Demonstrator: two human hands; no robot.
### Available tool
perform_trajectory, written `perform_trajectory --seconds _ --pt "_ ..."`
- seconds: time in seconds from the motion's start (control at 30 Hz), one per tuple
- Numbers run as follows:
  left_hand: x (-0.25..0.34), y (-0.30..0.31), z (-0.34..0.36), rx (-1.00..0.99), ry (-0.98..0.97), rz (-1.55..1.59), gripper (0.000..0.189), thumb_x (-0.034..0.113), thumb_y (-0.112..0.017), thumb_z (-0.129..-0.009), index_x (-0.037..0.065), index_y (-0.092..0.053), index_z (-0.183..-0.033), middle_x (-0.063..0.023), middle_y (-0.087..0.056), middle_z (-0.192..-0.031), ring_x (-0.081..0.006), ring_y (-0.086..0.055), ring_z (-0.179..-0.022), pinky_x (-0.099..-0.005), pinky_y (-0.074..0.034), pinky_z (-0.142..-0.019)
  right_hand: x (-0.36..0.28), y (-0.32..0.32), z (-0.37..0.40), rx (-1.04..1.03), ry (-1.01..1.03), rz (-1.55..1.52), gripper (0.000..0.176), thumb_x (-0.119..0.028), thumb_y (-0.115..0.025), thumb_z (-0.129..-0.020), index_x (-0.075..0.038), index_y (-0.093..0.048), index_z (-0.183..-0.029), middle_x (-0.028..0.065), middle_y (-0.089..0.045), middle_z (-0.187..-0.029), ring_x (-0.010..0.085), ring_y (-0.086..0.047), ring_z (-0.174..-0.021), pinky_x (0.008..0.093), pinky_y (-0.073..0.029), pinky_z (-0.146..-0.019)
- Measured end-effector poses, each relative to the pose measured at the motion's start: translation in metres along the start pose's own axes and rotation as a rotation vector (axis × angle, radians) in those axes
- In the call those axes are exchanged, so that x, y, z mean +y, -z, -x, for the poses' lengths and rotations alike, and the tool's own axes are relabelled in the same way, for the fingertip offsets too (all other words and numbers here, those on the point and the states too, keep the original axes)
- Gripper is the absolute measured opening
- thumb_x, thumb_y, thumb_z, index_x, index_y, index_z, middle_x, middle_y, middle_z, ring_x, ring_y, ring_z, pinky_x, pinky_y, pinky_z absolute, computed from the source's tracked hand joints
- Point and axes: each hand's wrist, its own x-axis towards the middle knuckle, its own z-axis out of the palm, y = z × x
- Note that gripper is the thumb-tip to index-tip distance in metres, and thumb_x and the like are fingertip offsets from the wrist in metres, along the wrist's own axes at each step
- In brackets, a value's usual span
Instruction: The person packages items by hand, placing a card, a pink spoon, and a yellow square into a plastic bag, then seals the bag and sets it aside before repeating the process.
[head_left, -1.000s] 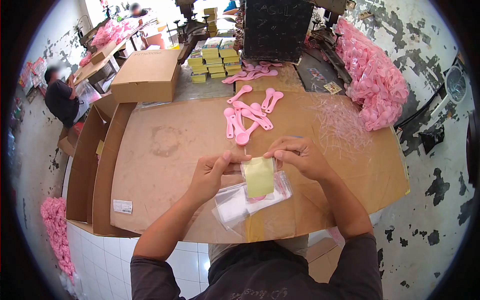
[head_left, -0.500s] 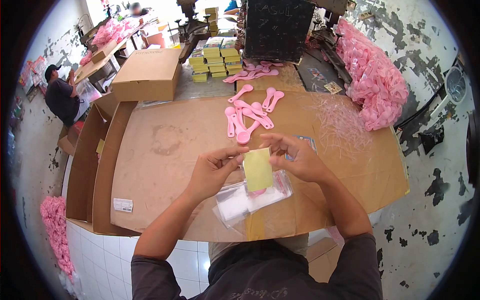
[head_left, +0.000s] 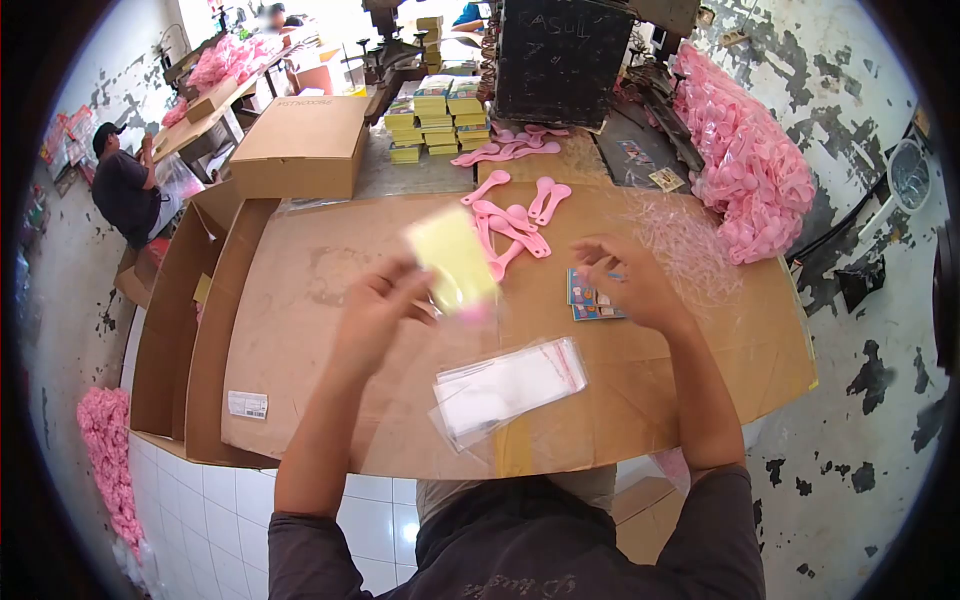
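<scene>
My left hand pinches a clear plastic bag with a yellow card in it, tilted and smeared by motion. Something pink shows at the bag's lower end. My right hand hangs over a small stack of printed cards, its fingers loosely bent and apart, with nothing visible in them. Between my forearms lies a pile of clear plastic bags. Pink measuring spoons are scattered beyond my hands, some partly behind the yellow card.
Cardboard covers the table. An open carton stands along its left side, a closed box at the back left. Stacks of cards stand at the back. Bagged pink spoons heap up at right. A person sits far left.
My left hand has swung left and away from me with the bagged yellow card. My right hand has moved off it to the right, over the printed cards.
</scene>
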Motion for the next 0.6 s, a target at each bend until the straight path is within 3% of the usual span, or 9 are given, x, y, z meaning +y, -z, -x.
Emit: perform_trajectory --seconds 0.1,0.17,0.23,0.33,0.43,0.57,0.6 --pt "-0.001 0.057 -0.018 0.326 -0.257 0.315 0.023 0.026 -0.06 -0.104 0.007 -0.068 -0.116 0.0005 -0.068 -0.093 -0.009 -0.065 -0.081 -0.0273 -0.054 -0.072 0.05 0.016 0.009 -0.002 0.059 0.492 0.042 -0.026 -0.073 -0.092 0.0 -0.068 -0.125 0.0157 -0.067 -0.117 0.0312 -0.064 -0.11 0.0396 -0.051 -0.098" --pt "0.018 0.08 -0.022 0.633 -0.492 0.398 0.037 0.032 -0.057 -0.106 0.005 -0.061 -0.131 -0.007 -0.07 -0.123 -0.0153 -0.066 -0.112 -0.0269 -0.051 -0.09 0.058 0.014 0.01 0.005 0.026 0.392 0.041 -0.026 -0.073 -0.091 -0.001 -0.069 -0.123 0.0162 -0.066 -0.118 0.0326 -0.062 -0.113 0.0406 -0.049 -0.1" --pt "0.044 0.083 -0.018 0.739 -0.575 0.589 0.046 0.034 -0.056 -0.107 0.002 -0.054 -0.141 -0.0128 -0.066 -0.135 -0.0188 -0.062 -0.124 -0.03 -0.05 -0.097 0.062 0.013 0.012 -0.019 0.022 0.338 0.04 -0.026 -0.073 -0.09 -0.001 -0.07 -0.122 0.0162 -0.065 -0.117 0.033 -0.061 -0.114 0.0411 -0.048 -0.1" --pt "0.032 0.079 -0.025 0.719 -0.472 0.543 0.05 0.033 -0.053 -0.108 -0.002 -0.049 -0.144 -0.0146 -0.066 -0.133 -0.019 -0.063 -0.121 -0.0289 -0.049 -0.097 0.06 0.015 0.012 -0.092 0.036 0.34 0.038 -0.023 -0.075 -0.089 -0.001 -0.071 -0.119 0.0155 -0.065 -0.114 0.0319 -0.062 -0.111 0.0411 -0.049 -0.099" --pt "-0.001 0.055 -0.028 0.461 -0.322 0.302 0.046 0.032 -0.055 -0.107 -0.001 -0.055 -0.139 -0.0128 -0.068 -0.127 -0.0174 -0.065 -0.11 -0.0281 -0.051 -0.09 0.06 0.016 0.012 -0.125 -0.015 0.291 0.032 -0.015 -0.077 -0.086 0.0 -0.07 -0.114 0.0139 -0.065 -0.11 0.0297 -0.064 -0.106 0.0405 -0.049 -0.097" --pt "-0.024 -0.017 -0.004 -0.17 -0.136 -0.525 0.04 0.033 -0.079 -0.091 0.006 -0.071 -0.12 -0.0065 -0.069 -0.111 -0.018 -0.065 -0.088 -0.0341 -0.052 -0.079 0.068 0.01 0.012 -0.064 -0.077 0.125 0.028 -0.005 -0.078 -0.083 -0.001 -0.069 -0.108 0.0099 -0.066 -0.102 0.0242 -0.064 -0.097 0.0378 -0.049 -0.092" --pt "-0.027 -0.036 0.004 -0.236 -0.194 -0.658 0.037 0.027 -0.082 -0.086 0.006 -0.072 -0.116 -0.006 -0.069 -0.104 -0.0185 -0.064 -0.087 -0.0336 -0.051 -0.08 0.068 0.01 0.011 -0.044 -0.085 0.096 0.027 -0.003 -0.079 -0.082 -0.001 -0.068 -0.107 0.0087 -0.066 -0.101 0.0228 -0.064 -0.095 0.0369 -0.048 -0.09"
